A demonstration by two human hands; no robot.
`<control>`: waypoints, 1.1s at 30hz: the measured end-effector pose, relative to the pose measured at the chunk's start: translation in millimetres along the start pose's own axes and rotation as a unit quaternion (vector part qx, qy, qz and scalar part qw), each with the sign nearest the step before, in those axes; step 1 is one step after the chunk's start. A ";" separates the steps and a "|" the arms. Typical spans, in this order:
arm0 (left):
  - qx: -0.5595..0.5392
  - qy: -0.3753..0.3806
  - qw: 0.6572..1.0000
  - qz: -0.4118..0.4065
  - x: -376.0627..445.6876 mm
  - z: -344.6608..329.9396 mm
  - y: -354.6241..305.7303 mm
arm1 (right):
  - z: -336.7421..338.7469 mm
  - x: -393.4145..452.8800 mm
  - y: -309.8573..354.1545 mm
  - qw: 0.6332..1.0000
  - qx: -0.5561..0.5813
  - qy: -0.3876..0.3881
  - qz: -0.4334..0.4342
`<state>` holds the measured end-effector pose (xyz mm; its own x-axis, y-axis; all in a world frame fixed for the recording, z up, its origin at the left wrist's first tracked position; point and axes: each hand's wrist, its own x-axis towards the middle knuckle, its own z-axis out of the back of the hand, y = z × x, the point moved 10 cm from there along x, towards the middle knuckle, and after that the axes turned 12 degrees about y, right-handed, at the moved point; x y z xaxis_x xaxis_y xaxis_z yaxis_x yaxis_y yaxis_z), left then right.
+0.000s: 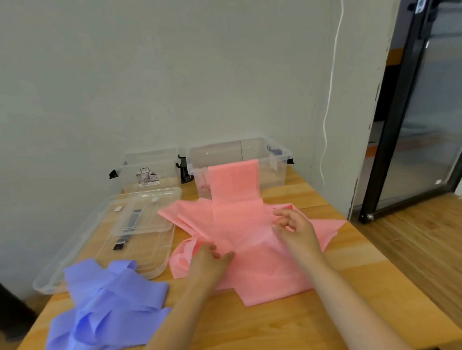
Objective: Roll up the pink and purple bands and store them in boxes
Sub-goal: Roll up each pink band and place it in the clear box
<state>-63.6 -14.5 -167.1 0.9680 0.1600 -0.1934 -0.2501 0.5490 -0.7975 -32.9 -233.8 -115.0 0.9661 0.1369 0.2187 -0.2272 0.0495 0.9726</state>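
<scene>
The pink band [243, 240] is lying crumpled mid-bench, one end trailing over the rim of the right box [279, 157] at the far edge. It is looking thin, limp and light, likely stretchy; best taken at a flat end. The left hand [207, 260] and right hand [293, 225] are both pinching its folds. The purple band [108, 302] is sitting heaped at the near left edge.

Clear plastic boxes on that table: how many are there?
2. One clear plastic box stands by the wall, back left; the other clear plastic box stands to its right, with the pink band draped over its rim.
</scene>
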 end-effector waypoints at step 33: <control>-0.482 0.217 0.845 -0.080 -59.5 -22.0 -24.4 | -4.6 -21.4 -14.1 0.969 0.147 0.122 -0.155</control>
<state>-114.6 -55.4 -148.8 0.9565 -0.2849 -0.0630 -0.1840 -0.4216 -0.8879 -51.0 -232.8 -133.8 0.9167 0.3920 -0.0777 0.1485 -0.1537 0.9769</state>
